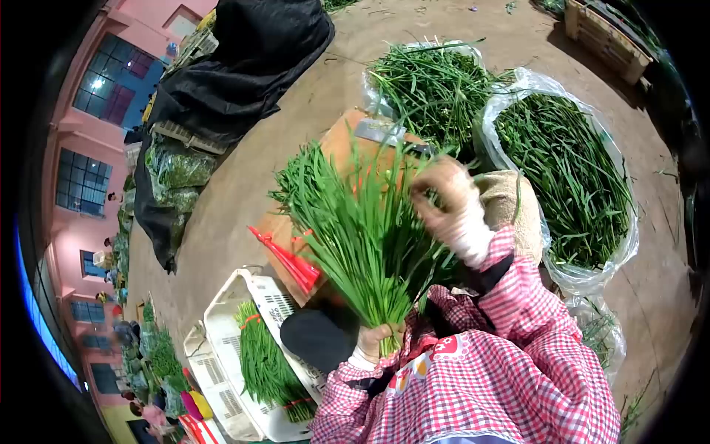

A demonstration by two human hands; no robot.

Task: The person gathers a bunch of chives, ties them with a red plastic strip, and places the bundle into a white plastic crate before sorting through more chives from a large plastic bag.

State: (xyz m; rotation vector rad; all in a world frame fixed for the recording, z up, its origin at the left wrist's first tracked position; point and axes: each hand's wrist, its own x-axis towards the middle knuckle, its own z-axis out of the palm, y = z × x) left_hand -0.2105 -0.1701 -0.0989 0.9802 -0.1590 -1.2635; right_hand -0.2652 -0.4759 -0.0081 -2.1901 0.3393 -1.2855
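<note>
My left hand is wrapped round the stem ends of a bunch of long green leaves, which fans out upward over a wooden board. To the right of the leaf tops is my right hand, blurred, its fingers curled; whether it holds anything is not clear. A cleaver with a dark handle lies at the board's far end. Red ties rest on the board's left part. Another pile of leaves sits behind the held bunch.
Clear plastic bags of loose greens stand at the right and far side. A white crate at lower left holds tied greens. Black cloth covers stacked crates. A wooden pallet is at upper right. People are in the left distance.
</note>
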